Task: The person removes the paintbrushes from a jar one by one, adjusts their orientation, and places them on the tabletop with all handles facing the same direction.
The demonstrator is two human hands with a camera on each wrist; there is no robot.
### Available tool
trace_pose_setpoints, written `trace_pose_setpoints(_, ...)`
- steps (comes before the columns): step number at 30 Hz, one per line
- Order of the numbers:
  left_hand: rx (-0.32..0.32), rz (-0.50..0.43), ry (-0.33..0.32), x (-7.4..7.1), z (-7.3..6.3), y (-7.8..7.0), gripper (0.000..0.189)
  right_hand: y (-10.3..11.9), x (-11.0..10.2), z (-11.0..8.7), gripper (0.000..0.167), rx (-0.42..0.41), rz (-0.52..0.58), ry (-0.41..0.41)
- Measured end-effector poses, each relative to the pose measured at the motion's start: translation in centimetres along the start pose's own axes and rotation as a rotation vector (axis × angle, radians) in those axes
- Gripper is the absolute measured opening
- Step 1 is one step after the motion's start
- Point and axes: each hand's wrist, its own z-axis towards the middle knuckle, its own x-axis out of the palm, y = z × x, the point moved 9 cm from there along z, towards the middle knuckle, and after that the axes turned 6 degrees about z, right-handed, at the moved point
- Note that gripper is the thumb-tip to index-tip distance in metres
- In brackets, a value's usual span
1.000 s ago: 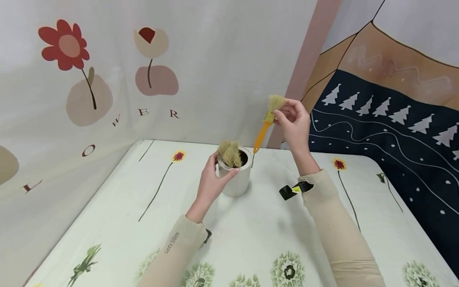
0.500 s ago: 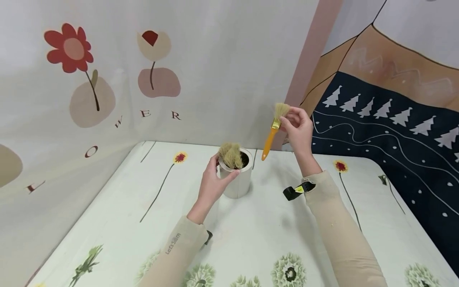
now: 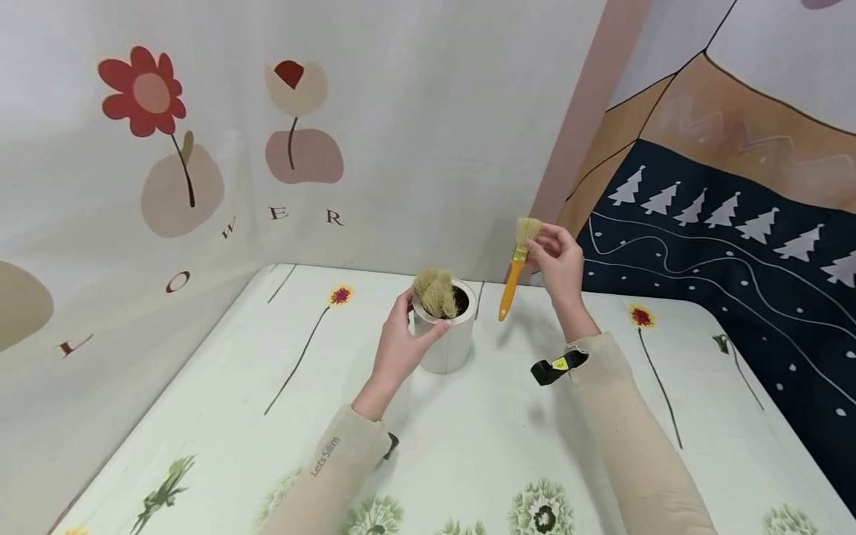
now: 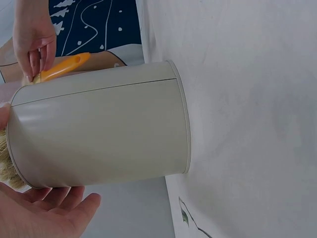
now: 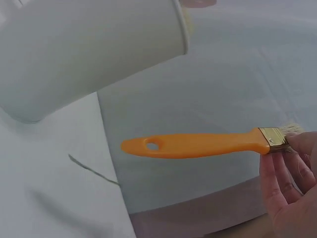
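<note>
A cream-white cylindrical can [image 3: 446, 351] stands upright on the table, with pale bristle tufts [image 3: 436, 292] poking out of its dark opening. My left hand [image 3: 400, 345] holds the can near its rim, thumb at the front and fingers at the left side. To the right of the can, my right hand [image 3: 560, 267] pinches a paintbrush [image 3: 511, 288] at its gold ferrule and bristles. The brush's bristles point up, and its orange handle [image 5: 198, 145] slants down, apart from the can. In the left wrist view the can's wall [image 4: 99, 134] partly hides the brush.
A white tablecloth [image 3: 307, 446] with printed flowers covers the table. Behind it hangs a pale curtain [image 3: 428, 148] with flower prints and letters. A dark blue cloth [image 3: 735, 275] with white trees hangs at the right.
My right hand has lowered the paintbrush and moved it slightly right, so its handle now hangs farther from the can. The left hand keeps its hold on the can.
</note>
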Motion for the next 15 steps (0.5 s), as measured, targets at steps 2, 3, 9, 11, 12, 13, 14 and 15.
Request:
trace_pose_setpoints(2, 0.000, 0.002, -0.003, 0.0, 0.0, 0.0, 0.088, -0.7, 0.0, -0.1, 0.039, 0.029, -0.018, 0.001)
trace_pose_setpoints(3, 0.005, 0.004, -0.003, -0.1, 0.0, 0.0, 0.087, -1.1, 0.0, -0.1, 0.039, 0.040, -0.021, 0.001)
trace_pose_setpoints(9, 0.020, -0.019, 0.004, -0.1, 0.0, -0.1, 0.087, -3.1, 0.1, -0.4, 0.041, 0.099, -0.036, 0.007)
trace_pose_setpoints(11, 0.019, -0.035, 0.008, 0.0, 0.0, -0.1, 0.087, -3.8, 0.1, -0.5, 0.042, 0.120, -0.036, 0.012)
trace_pose_setpoints(12, 0.020, -0.039, 0.011, 0.0, 0.0, -0.1, 0.087, -4.2, 0.2, -0.7, 0.042, 0.129, -0.041, 0.013)
trace_pose_setpoints(13, 0.021, -0.042, 0.013, 0.1, 0.0, -0.1, 0.087, -4.6, 0.2, -0.7, 0.042, 0.141, -0.043, 0.014)
trace_pose_setpoints(14, 0.023, -0.043, 0.016, 0.1, 0.0, 0.0, 0.087, -5.0, 0.2, -0.8, 0.042, 0.151, -0.042, 0.014)
trace_pose_setpoints(15, 0.024, -0.044, 0.017, 0.1, 0.0, 0.0, 0.087, -5.4, 0.2, -0.9, 0.043, 0.161, -0.043, 0.015)
